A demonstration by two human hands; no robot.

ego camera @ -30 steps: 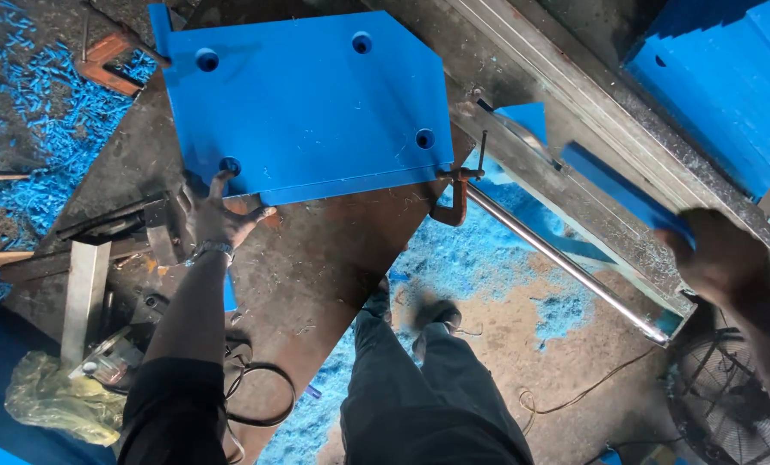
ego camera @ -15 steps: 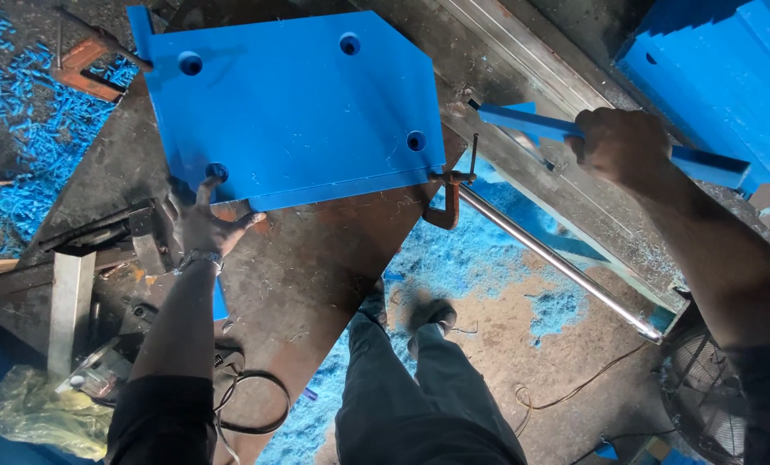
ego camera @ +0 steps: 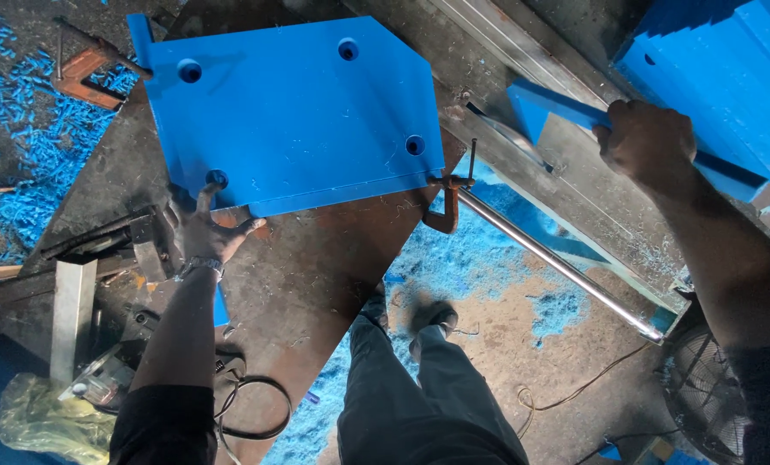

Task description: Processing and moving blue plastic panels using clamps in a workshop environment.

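A large blue plate [ego camera: 299,112] with several round holes lies on a rusty steel worktable [ego camera: 316,267]. My left hand [ego camera: 204,226] rests with spread fingers on the plate's near left corner, by one hole. My right hand [ego camera: 647,142] is closed around a long blue bar [ego camera: 557,108] held in the air to the right of the plate. A rusty clamp [ego camera: 447,200] grips the plate's near right corner to the table.
A stack of blue plates [ego camera: 729,69] sits at upper right. A steel rod [ego camera: 557,258] slants across the gap. Blue shavings [ego camera: 15,103] cover the floor at left. Tools, a metal block [ego camera: 73,314], a black cable [ego camera: 256,405] and a fan [ego camera: 703,387] lie nearby.
My right hand has carried the blue bar up and left, from the far right edge toward the plate. My left hand has stayed on the plate's corner.
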